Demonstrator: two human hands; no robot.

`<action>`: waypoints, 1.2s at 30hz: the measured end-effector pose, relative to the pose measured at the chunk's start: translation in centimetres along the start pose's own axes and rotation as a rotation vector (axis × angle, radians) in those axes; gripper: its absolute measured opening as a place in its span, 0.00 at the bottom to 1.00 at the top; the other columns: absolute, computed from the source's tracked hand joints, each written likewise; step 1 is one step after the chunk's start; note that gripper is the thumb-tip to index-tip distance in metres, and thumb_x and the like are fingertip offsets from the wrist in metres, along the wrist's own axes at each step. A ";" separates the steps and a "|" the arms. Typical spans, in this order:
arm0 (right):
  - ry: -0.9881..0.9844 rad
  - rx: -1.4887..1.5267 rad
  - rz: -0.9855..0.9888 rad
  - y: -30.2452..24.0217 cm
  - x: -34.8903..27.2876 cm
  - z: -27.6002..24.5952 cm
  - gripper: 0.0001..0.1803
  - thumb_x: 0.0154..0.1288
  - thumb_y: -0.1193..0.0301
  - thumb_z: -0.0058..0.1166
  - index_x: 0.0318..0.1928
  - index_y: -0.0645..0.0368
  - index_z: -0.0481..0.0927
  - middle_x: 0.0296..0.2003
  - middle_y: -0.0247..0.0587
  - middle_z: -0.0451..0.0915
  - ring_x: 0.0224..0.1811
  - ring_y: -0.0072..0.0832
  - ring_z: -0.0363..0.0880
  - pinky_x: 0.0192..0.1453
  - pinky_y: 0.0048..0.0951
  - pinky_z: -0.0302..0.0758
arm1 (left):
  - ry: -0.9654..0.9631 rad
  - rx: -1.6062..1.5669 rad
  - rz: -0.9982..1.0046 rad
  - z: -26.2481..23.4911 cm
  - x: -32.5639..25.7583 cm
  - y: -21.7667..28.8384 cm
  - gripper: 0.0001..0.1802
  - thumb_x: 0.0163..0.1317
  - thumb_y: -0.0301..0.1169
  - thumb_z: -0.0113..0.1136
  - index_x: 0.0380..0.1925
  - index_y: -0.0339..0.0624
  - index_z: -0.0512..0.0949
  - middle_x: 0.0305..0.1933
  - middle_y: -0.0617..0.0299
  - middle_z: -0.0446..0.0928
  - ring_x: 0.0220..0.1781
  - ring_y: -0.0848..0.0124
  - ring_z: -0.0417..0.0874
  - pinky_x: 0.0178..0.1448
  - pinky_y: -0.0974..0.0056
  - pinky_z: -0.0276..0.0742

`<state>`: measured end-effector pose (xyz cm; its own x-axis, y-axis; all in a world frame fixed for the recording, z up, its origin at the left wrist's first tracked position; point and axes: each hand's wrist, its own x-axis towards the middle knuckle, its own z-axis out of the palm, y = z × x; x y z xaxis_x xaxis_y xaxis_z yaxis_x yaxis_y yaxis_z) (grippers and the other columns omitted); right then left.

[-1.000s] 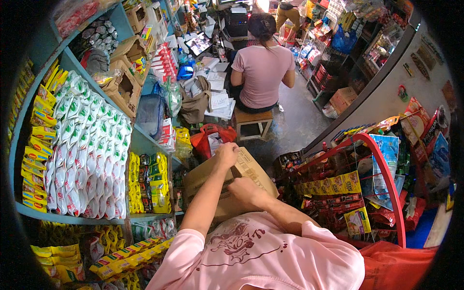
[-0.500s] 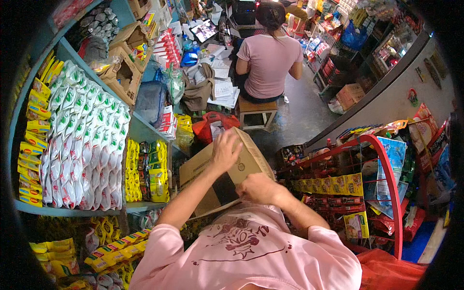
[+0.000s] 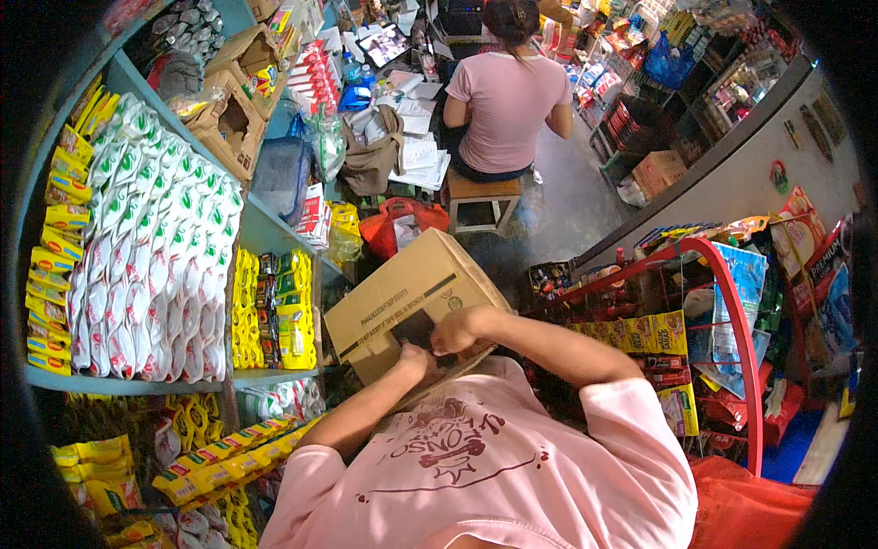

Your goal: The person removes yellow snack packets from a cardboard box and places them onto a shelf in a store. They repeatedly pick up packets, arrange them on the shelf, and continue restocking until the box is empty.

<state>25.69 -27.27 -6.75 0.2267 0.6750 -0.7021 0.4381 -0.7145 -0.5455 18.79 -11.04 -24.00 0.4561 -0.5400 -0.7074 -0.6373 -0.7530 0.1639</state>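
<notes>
Filling the left of the view, the shelf carries hanging rows of green-and-white sachets and yellow packets. A red wire rack of packaged goods stands to the right, and a seated person in a pink top works with their back turned farther up the aisle.

Between shelf and rack, close against the wearer's chest, sits the cardboard box, tilted with its printed side facing up and left. The right hand curls over the box's near upper edge, fingers bent on the flap. The left hand presses against the dark opening just below; whether its grip is closed on the cardboard I cannot tell.

Handling this well seems to call for steadying the box body with one hand while the other works the flap along its fold, so the cardboard does not tear or slip.

Compared with half a second ago, the left hand has dropped from the top of the box to its opening, and the box sits lower and closer to the body.
</notes>
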 end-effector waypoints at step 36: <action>1.054 0.269 0.605 23.0 1.5 6.6 0.30 0.73 0.59 0.53 0.65 0.70 0.75 0.54 0.69 0.82 0.48 0.62 0.87 0.49 0.53 0.87 | 0.826 -0.785 -0.162 -2.6 -11.4 -5.4 0.30 0.50 0.13 0.54 0.56 0.33 0.84 0.71 0.36 0.73 0.71 0.46 0.77 0.77 0.53 0.71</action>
<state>30.43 -43.89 -23.41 0.9719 -0.0454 -0.2310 -0.1431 -0.8931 -0.4265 18.64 -1.76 -15.00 0.9499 -0.2788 -0.1409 -0.1035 -0.7063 0.7003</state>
